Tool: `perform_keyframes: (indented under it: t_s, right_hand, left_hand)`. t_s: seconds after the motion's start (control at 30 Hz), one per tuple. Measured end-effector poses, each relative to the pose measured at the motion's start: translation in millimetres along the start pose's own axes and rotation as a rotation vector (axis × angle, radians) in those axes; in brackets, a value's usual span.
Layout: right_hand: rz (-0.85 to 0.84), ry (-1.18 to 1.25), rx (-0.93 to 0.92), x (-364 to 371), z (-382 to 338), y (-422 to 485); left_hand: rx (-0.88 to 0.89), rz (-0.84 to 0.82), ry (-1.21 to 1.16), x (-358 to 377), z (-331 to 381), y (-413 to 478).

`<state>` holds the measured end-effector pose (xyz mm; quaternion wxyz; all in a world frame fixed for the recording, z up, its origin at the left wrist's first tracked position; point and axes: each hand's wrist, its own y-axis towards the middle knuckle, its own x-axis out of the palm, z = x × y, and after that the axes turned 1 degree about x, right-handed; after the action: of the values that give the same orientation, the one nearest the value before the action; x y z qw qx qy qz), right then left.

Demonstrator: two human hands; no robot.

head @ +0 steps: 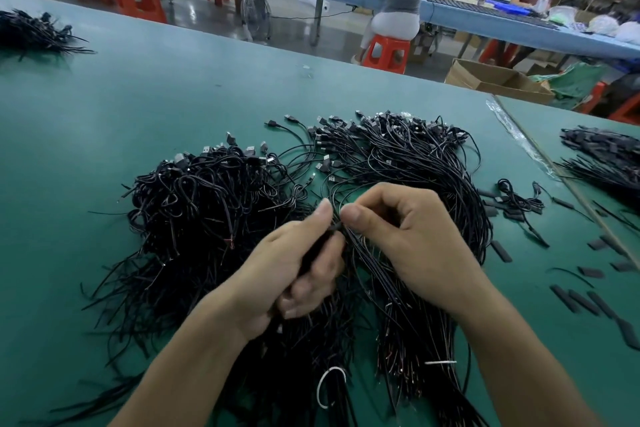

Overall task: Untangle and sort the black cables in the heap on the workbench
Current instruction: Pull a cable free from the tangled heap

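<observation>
A big heap of thin black cables (214, 218) with USB plugs sprawls over the green workbench (121, 107). A straighter bundle (415, 163) fans out on its right side, plugs pointing away from me. My left hand (294, 274) grips a bunch of cable ends in its curled fingers, thumb up. My right hand (412, 239) meets it from the right, thumb and forefinger pinching a cable at the same spot. Both hands hover over the middle of the heap. Stripped wire ends lie near the front edge.
Short black sleeve pieces (581, 298) are scattered on the right. More cable piles sit at far left (31, 33) and far right (602, 156). A white tie (329, 385) lies near the front. Beyond the bench are red stools, a floor fan and seated people.
</observation>
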<state>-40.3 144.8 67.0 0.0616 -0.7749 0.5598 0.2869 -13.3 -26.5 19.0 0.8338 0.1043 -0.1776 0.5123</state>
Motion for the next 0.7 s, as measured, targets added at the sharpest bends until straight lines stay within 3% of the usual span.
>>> perform_keyframes:
  t_s: [0.1,0.2,0.3,0.4,0.53,0.7]
  right_hand:
    - [-0.032,0.028,0.079,10,0,-4]
    - [-0.212,-0.132,0.090,22,-4,-10]
    - [-0.378,-0.318,0.080,27,-7,-15]
    - [-0.460,-0.356,0.091,23,-13,-17]
    - [-0.395,-0.334,0.023,12,-17,-14]
    - [-0.301,-0.095,-0.030,-5,-14,-8]
  left_hand:
    - [0.103,-0.140,-0.384,-8,10,-3]
    - [0.247,-0.007,-0.608,-6,13,3]
    - [0.434,0.354,-0.229,-8,2,12]
    - [0.528,0.500,0.390,-14,-10,15]
    - [0.325,0.340,0.593,-11,-12,13]
    - [0.000,0.144,0.535,2,0,3]
